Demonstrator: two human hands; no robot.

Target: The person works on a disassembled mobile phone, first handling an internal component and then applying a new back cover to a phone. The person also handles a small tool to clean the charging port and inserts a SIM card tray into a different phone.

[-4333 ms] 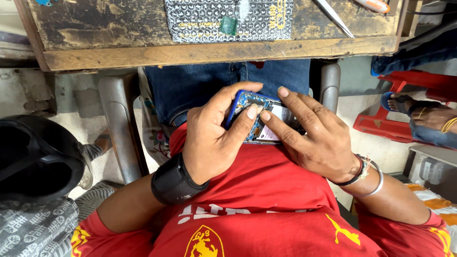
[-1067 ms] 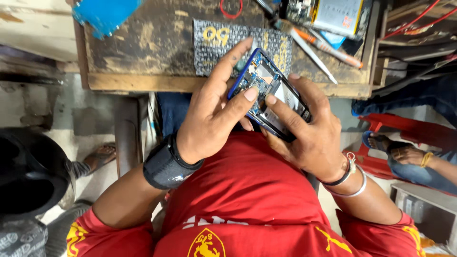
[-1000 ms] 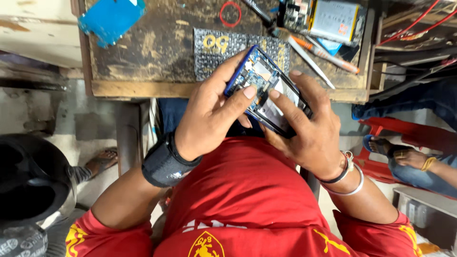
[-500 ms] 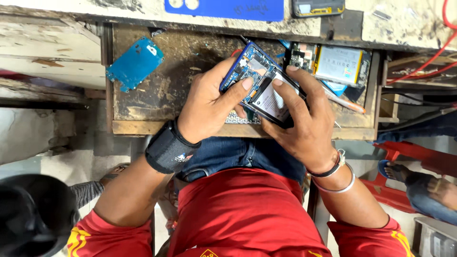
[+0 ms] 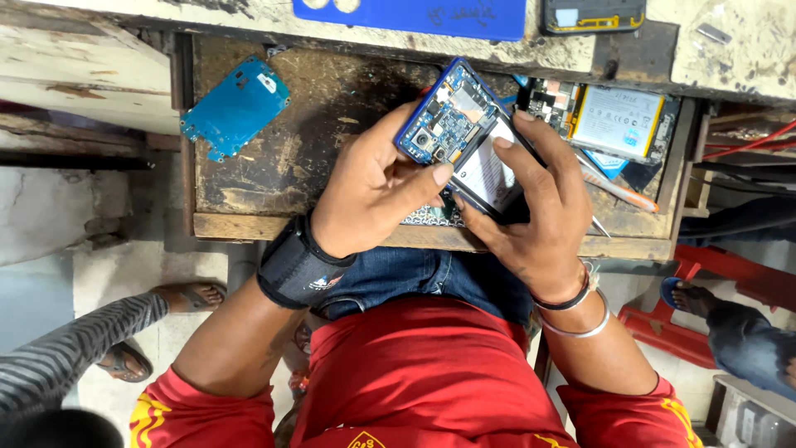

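Both my hands hold an opened blue phone (image 5: pixel 461 133) with its circuit board and battery showing, above the worn wooden drawer tray (image 5: pixel 298 224). My left hand (image 5: pixel 373 191), with a black wrist strap, grips the phone's left side, thumb pressing its inner parts. My right hand (image 5: pixel 539 216), with bangles on the wrist, supports the phone from the right, fingers lying across the battery.
A blue phone back cover (image 5: pixel 235 106) lies at the tray's left. Another opened phone with a white battery (image 5: pixel 613 120) and tweezers (image 5: pixel 609 191) lie at the right. A blue mat (image 5: pixel 414 12) and a black phone (image 5: pixel 593 15) sit on the bench above. Other people's feet (image 5: pixel 186 294) stand nearby.
My hands have lifted the phone from my lap up over the drawer tray, and my view has tipped forward onto the bench. The grip is unchanged.
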